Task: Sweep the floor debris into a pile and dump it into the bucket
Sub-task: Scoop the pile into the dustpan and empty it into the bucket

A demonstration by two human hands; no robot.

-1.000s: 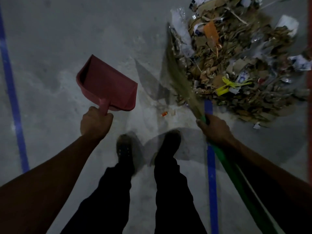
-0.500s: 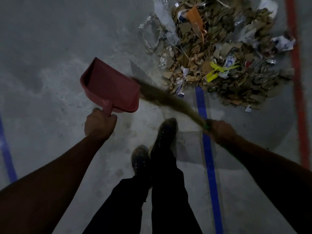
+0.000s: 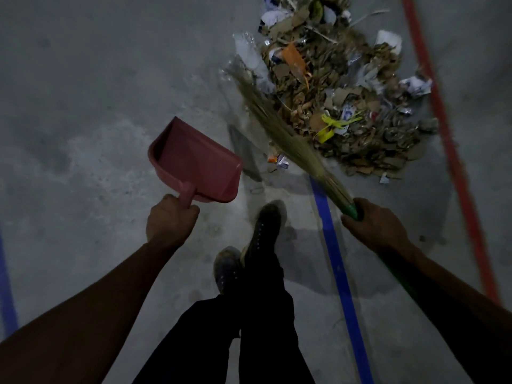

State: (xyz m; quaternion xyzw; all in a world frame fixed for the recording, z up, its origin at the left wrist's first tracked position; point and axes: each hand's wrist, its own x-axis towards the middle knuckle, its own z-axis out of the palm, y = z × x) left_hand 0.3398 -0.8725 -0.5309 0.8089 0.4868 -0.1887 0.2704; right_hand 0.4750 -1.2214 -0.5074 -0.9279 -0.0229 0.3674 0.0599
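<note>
A pile of debris (image 3: pixel 340 90), made of cardboard scraps, dry leaves, paper and plastic, lies on the concrete floor at the upper right. My right hand (image 3: pixel 374 224) grips the green handle of a straw broom (image 3: pixel 282 134), whose bristles reach up and left to the pile's left edge. My left hand (image 3: pixel 170 221) holds the handle of an empty red dustpan (image 3: pixel 198 164), lifted off the floor, left of the broom. A few small scraps (image 3: pixel 278 162) lie between the dustpan and the pile. No bucket is in view.
A blue tape line (image 3: pixel 336 261) runs along the floor under the broom, and a red line (image 3: pixel 443 128) passes right of the pile. Another blue line (image 3: pixel 5 295) is at the far left. My dark shoes (image 3: pixel 263 228) and legs stand at the bottom centre.
The broom has swung from lying low across the floor near the dustpan back up to the pile's left edge. The dustpan has stayed raised, and my feet have shifted slightly.
</note>
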